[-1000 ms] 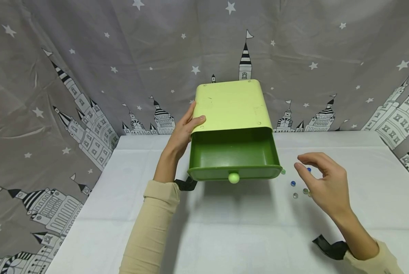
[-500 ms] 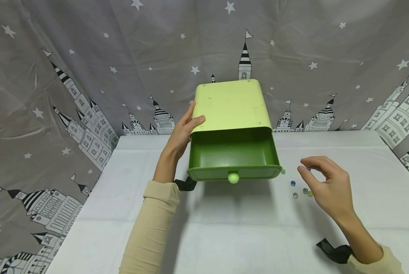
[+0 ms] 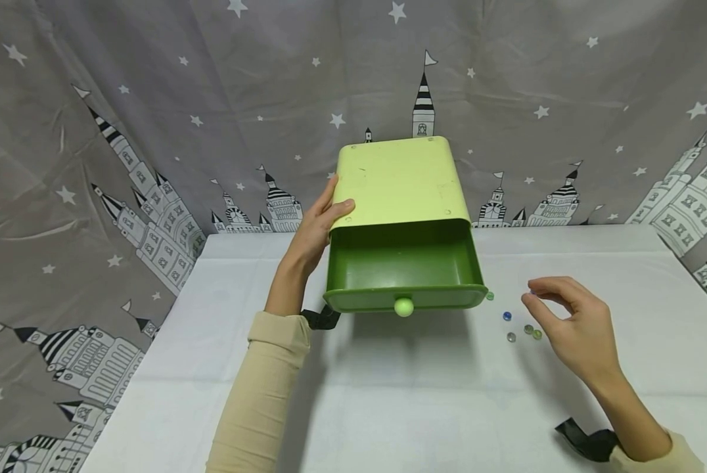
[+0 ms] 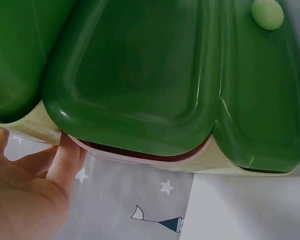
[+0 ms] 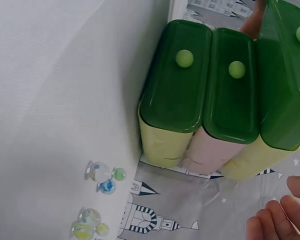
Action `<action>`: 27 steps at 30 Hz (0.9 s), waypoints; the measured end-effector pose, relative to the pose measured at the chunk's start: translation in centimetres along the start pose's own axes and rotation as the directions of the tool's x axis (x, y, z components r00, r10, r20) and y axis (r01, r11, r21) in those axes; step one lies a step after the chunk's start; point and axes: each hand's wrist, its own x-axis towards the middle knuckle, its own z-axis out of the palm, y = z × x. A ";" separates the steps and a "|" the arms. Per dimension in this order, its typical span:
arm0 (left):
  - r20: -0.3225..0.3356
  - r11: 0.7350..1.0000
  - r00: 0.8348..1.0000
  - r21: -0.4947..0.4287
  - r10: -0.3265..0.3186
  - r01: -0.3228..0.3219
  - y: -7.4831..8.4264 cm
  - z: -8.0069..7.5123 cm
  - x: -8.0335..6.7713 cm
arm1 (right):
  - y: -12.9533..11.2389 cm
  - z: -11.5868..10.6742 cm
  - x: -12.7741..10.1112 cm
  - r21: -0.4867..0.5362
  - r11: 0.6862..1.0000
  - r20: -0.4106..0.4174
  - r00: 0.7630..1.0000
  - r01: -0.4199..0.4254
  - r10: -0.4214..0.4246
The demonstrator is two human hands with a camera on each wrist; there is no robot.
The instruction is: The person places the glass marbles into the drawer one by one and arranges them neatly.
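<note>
A small drawer unit (image 3: 401, 180) with a pale yellow top stands in the middle of the head view. Its dark green top drawer (image 3: 403, 263) is pulled out, and no contents show inside. My left hand (image 3: 315, 230) grips the unit's left side, thumb over the top edge; in the left wrist view, its fingers (image 4: 65, 160) lie against the casing. To the right, my right hand (image 3: 575, 328) hovers above the table with thumb and fingers curved and a gap between them. Nothing shows in its grasp. Below its fingertips lie several glass marbles, including a blue marble (image 3: 507, 316) and a clear marble (image 3: 511, 337).
A white cloth (image 3: 407, 407) covers the table. Behind it hangs a grey curtain (image 3: 211, 66) printed with castles and stars. Under the open drawer are a middle drawer (image 5: 232, 100) in a pink casing and a bottom drawer (image 5: 175, 95) in a yellow one.
My right hand has drifted a little to the right and toward me, uncovering more of the marbles. The left hand, the drawer unit and the open drawer stay where they were.
</note>
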 end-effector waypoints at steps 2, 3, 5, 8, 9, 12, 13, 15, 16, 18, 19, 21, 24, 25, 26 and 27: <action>0.001 1.000 1.000 0.004 0.001 -0.001 0.0 0.0 0.0 | 0.2 -0.1 -0.1 -0.015 1.000 0.004 1.000 0.002 -0.002; 0.001 1.000 1.000 0.006 0.002 -0.002 0.0 0.0 0.0 | 0.3 -0.1 -0.1 -0.018 1.000 0.004 1.000 0.002 -0.002; 0.001 1.000 1.000 0.007 0.002 -0.002 0.0 0.0 0.0 | 0.5 -0.2 -0.2 -0.024 1.000 0.002 1.000 0.000 0.000; 0.003 1.000 1.000 0.006 -0.002 0.002 0.0 0.0 0.0 | 1.0 -0.2 -0.2 -0.032 0.999 0.001 1.000 -0.001 0.001; 0.003 1.000 1.000 0.005 -0.003 0.003 -0.1 0.0 0.0 | 1.1 -0.2 -0.3 -0.036 0.999 0.000 1.000 -0.002 0.002; 0.002 1.000 1.000 0.001 -0.004 0.004 -0.1 0.0 0.0 | 1.5 -0.2 -0.3 -0.039 0.999 -0.003 1.000 -0.012 0.012; 0.002 1.000 1.000 0.001 -0.003 0.003 -0.1 0.0 0.0 | 1.7 -0.2 -0.3 -0.041 0.999 -0.005 1.000 -0.017 0.017; 0.003 1.000 1.000 0.000 -0.004 0.004 -0.1 0.0 0.0 | 1.9 -0.2 -0.4 -0.044 0.999 -0.007 1.000 -0.026 0.026; 0.003 1.000 1.000 -0.001 -0.003 0.003 -0.1 0.0 0.0 | 2.0 -0.2 -0.4 -0.044 0.999 -0.008 1.000 -0.029 0.029; 0.005 1.000 1.000 0.000 -0.003 0.003 -0.1 0.0 0.0 | 2.1 -0.2 -0.4 -0.048 0.998 -0.006 0.999 -0.034 0.033; 0.006 1.000 1.000 0.001 -0.003 0.003 -0.1 0.0 0.0 | 2.2 -0.2 -0.4 -0.051 0.998 -0.006 0.999 -0.037 0.036; 0.007 1.000 1.000 0.002 -0.003 0.003 0.0 0.0 0.0 | 2.3 -0.2 -0.4 -0.056 0.998 -0.002 0.999 -0.043 0.043; 0.007 1.000 1.000 0.004 0.001 -0.001 0.0 0.0 0.0 | 2.6 -0.2 -0.4 -0.067 0.996 0.004 0.998 -0.058 0.058; 0.006 1.000 1.000 0.004 0.000 0.000 0.0 0.0 0.0 | 2.7 -0.1 -0.4 -0.071 0.995 0.009 0.998 -0.064 0.065; 0.006 1.000 1.000 0.003 0.000 0.000 0.0 0.0 0.0 | 2.8 -0.1 -0.3 -0.074 0.995 0.017 0.997 -0.071 0.073; 0.005 1.000 1.000 0.002 -0.001 0.001 0.0 0.0 -0.1 | 2.9 0.0 -0.3 -0.077 0.994 0.026 0.996 -0.079 0.081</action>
